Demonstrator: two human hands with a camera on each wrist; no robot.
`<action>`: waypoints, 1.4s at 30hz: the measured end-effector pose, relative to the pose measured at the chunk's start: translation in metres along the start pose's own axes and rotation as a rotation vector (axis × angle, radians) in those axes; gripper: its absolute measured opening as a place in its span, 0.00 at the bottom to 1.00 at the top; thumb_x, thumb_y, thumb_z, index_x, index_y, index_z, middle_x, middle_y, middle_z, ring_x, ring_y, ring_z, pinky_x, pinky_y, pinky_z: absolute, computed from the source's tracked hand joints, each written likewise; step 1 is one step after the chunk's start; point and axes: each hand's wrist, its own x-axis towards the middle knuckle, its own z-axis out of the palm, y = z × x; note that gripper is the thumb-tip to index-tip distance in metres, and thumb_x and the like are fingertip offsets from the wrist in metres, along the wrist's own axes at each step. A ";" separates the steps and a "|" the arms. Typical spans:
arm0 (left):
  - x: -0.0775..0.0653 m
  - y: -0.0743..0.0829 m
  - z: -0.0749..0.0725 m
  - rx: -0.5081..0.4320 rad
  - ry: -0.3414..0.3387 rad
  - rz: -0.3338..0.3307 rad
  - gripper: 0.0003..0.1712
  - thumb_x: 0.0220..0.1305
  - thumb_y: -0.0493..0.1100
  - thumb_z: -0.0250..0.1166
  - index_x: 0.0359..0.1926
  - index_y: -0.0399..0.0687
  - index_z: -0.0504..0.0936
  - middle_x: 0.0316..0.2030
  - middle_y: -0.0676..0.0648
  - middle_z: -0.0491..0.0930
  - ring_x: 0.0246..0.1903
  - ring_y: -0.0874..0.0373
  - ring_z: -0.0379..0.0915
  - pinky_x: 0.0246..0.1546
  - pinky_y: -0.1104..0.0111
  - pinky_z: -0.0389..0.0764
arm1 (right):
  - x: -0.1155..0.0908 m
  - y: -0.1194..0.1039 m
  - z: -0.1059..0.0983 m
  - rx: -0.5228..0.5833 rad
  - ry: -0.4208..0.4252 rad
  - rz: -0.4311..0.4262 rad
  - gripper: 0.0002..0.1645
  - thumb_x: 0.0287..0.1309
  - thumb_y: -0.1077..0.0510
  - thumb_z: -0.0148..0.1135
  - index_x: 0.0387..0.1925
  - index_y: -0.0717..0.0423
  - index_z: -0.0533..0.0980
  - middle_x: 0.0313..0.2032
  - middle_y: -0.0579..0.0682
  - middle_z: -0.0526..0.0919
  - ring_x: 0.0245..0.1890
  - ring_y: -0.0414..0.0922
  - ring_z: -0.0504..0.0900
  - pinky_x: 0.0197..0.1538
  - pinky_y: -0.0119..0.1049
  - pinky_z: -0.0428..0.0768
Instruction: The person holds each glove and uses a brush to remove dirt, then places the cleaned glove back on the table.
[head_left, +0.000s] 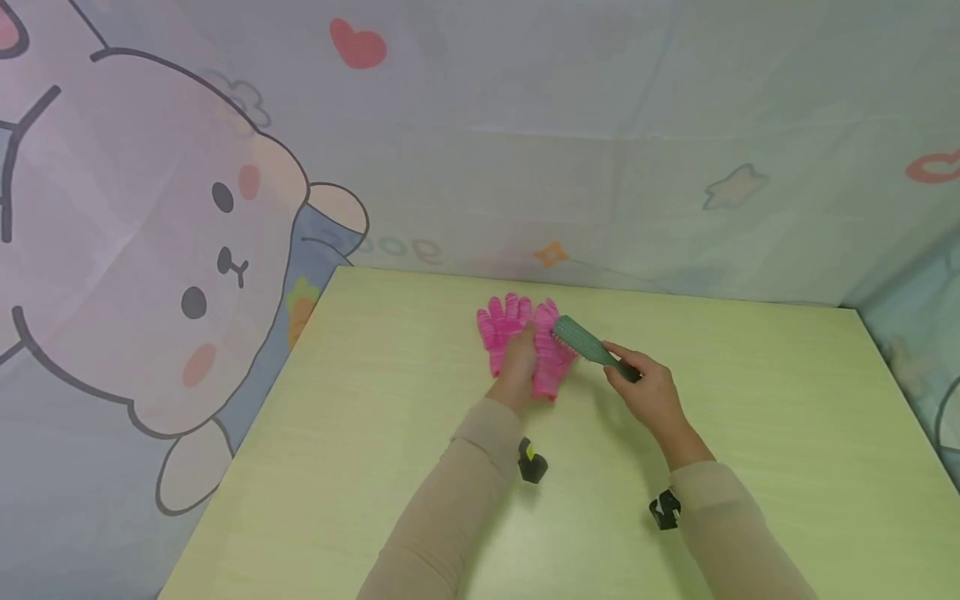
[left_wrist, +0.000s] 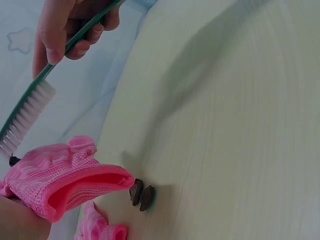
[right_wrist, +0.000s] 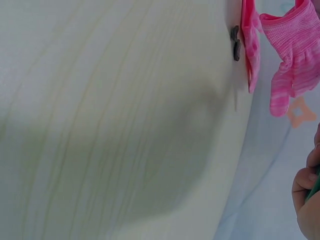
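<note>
The right hand (head_left: 648, 387) grips the green brush (head_left: 581, 340) by its dark handle, fingers and thumb wrapped round it, bristles turned down toward the pink work. The left hand (head_left: 517, 358) holds one pink glove (head_left: 547, 358) up off the desk (head_left: 750, 400), cuff toward the person; most of its fingers are hidden by the knit. From where I stand I can't tell whether the bristles touch the glove or stop just short of it. At the glove's edge, right by the brush tip, sits a small dark bit (left_wrist: 14, 161); what it is, I can't say.

The second glove (head_left: 495, 321) lies on the desk to the left of the first, fingers spread toward the far edge, the pair a little left of that edge's middle. Close by it on the desktop are two dark lumps (left_wrist: 141, 195), side by side.

I'd judge this to be brushing the glove. It should go best with the left hand keeping the fabric taut, as loose knit would fold and drag along. Short, light strokes in one direction, away from the gripping fingers, would serve better than scrubbing, and well clear of those two lumps.

Beyond the desk's far edge hangs a pale printed backdrop (head_left: 525, 125), with a large cartoon animal (head_left: 225, 258) past the left edge.
</note>
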 end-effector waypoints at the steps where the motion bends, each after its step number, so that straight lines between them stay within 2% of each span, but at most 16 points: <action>1: 0.000 0.000 0.000 -0.005 0.000 0.001 0.24 0.70 0.56 0.43 0.49 0.44 0.74 0.35 0.49 0.77 0.36 0.60 0.72 0.41 0.69 0.75 | 0.000 0.000 0.000 0.000 -0.003 0.001 0.23 0.60 0.53 0.58 0.57 0.47 0.74 0.36 0.53 0.78 0.32 0.48 0.71 0.34 0.39 0.71; 5: 0.000 0.001 0.001 -0.030 0.007 0.006 0.26 0.71 0.55 0.43 0.54 0.41 0.72 0.42 0.47 0.77 0.44 0.57 0.72 0.48 0.67 0.74 | 0.000 -0.001 -0.001 -0.002 -0.013 0.002 0.23 0.60 0.53 0.58 0.57 0.47 0.74 0.37 0.54 0.78 0.32 0.48 0.71 0.34 0.39 0.72; 9: 0.001 0.002 0.003 -0.047 0.013 0.011 0.28 0.71 0.54 0.44 0.61 0.40 0.67 0.55 0.46 0.73 0.55 0.54 0.66 0.56 0.66 0.68 | 0.000 -0.001 -0.002 -0.013 -0.016 -0.002 0.23 0.60 0.53 0.58 0.57 0.47 0.74 0.38 0.54 0.78 0.33 0.48 0.72 0.36 0.40 0.72; 14: 0.003 0.002 0.003 -0.024 0.028 0.004 0.30 0.70 0.56 0.44 0.63 0.40 0.65 0.58 0.45 0.69 0.57 0.53 0.64 0.57 0.64 0.67 | -0.001 -0.001 -0.003 -0.008 -0.022 -0.002 0.23 0.60 0.53 0.58 0.58 0.47 0.73 0.38 0.54 0.78 0.33 0.48 0.71 0.35 0.40 0.72; 18: 0.003 0.000 0.002 -0.036 0.025 -0.003 0.29 0.70 0.57 0.44 0.59 0.41 0.69 0.49 0.47 0.74 0.50 0.56 0.69 0.52 0.67 0.71 | -0.001 0.000 -0.004 -0.002 -0.020 0.005 0.23 0.60 0.52 0.58 0.58 0.47 0.73 0.39 0.55 0.78 0.33 0.48 0.71 0.34 0.39 0.72; 21: 0.003 0.000 0.000 -0.080 -0.001 -0.013 0.26 0.70 0.58 0.45 0.52 0.43 0.74 0.39 0.49 0.77 0.41 0.59 0.72 0.45 0.69 0.74 | -0.001 0.000 -0.004 0.001 -0.004 0.004 0.23 0.60 0.52 0.57 0.58 0.47 0.74 0.40 0.55 0.78 0.33 0.48 0.71 0.33 0.38 0.72; 23: 0.002 -0.001 -0.001 -0.111 -0.019 -0.022 0.25 0.70 0.58 0.45 0.49 0.43 0.75 0.37 0.49 0.78 0.37 0.59 0.74 0.43 0.69 0.75 | -0.001 -0.001 -0.005 0.003 0.016 -0.002 0.22 0.60 0.53 0.58 0.57 0.48 0.74 0.39 0.55 0.78 0.33 0.48 0.71 0.33 0.37 0.73; 27: 0.001 -0.001 0.001 -0.226 -0.045 -0.038 0.24 0.69 0.56 0.48 0.53 0.44 0.74 0.44 0.51 0.79 0.44 0.60 0.74 0.48 0.70 0.74 | -0.001 -0.002 -0.006 0.002 0.064 -0.014 0.22 0.60 0.54 0.58 0.57 0.49 0.74 0.38 0.54 0.79 0.32 0.47 0.72 0.33 0.36 0.72; 30: 0.001 -0.002 0.002 -0.302 -0.059 -0.039 0.21 0.67 0.49 0.54 0.55 0.42 0.73 0.48 0.49 0.77 0.49 0.58 0.72 0.50 0.70 0.73 | -0.001 -0.002 -0.006 0.005 0.083 -0.014 0.22 0.59 0.54 0.59 0.56 0.48 0.75 0.38 0.54 0.79 0.33 0.46 0.72 0.34 0.34 0.72; 33: 0.002 -0.005 0.004 -0.335 -0.087 -0.030 0.15 0.63 0.41 0.58 0.49 0.38 0.76 0.43 0.48 0.78 0.44 0.57 0.74 0.46 0.70 0.75 | -0.001 -0.003 -0.004 0.011 0.072 -0.036 0.22 0.59 0.55 0.59 0.56 0.48 0.75 0.39 0.53 0.79 0.34 0.45 0.72 0.36 0.34 0.73; 36: 0.004 -0.007 0.006 -0.335 -0.108 -0.018 0.09 0.63 0.39 0.59 0.41 0.39 0.79 0.34 0.50 0.77 0.35 0.61 0.73 0.38 0.73 0.76 | -0.001 -0.003 -0.002 -0.027 0.066 -0.081 0.22 0.59 0.56 0.60 0.56 0.48 0.75 0.38 0.53 0.79 0.34 0.46 0.73 0.36 0.37 0.73; 39: 0.006 -0.008 0.007 -0.350 -0.125 -0.008 0.06 0.65 0.39 0.56 0.37 0.40 0.77 0.28 0.51 0.74 0.29 0.63 0.70 0.32 0.75 0.74 | 0.001 -0.003 -0.001 -0.108 0.104 -0.111 0.22 0.58 0.58 0.60 0.55 0.50 0.75 0.36 0.55 0.79 0.33 0.48 0.73 0.35 0.40 0.73; 42: 0.006 -0.008 0.007 -0.357 -0.121 -0.015 0.06 0.65 0.38 0.55 0.38 0.41 0.76 0.27 0.52 0.74 0.27 0.64 0.70 0.30 0.76 0.74 | 0.002 -0.002 -0.001 -0.164 0.165 -0.109 0.22 0.57 0.58 0.61 0.54 0.50 0.76 0.35 0.56 0.79 0.33 0.50 0.74 0.35 0.43 0.73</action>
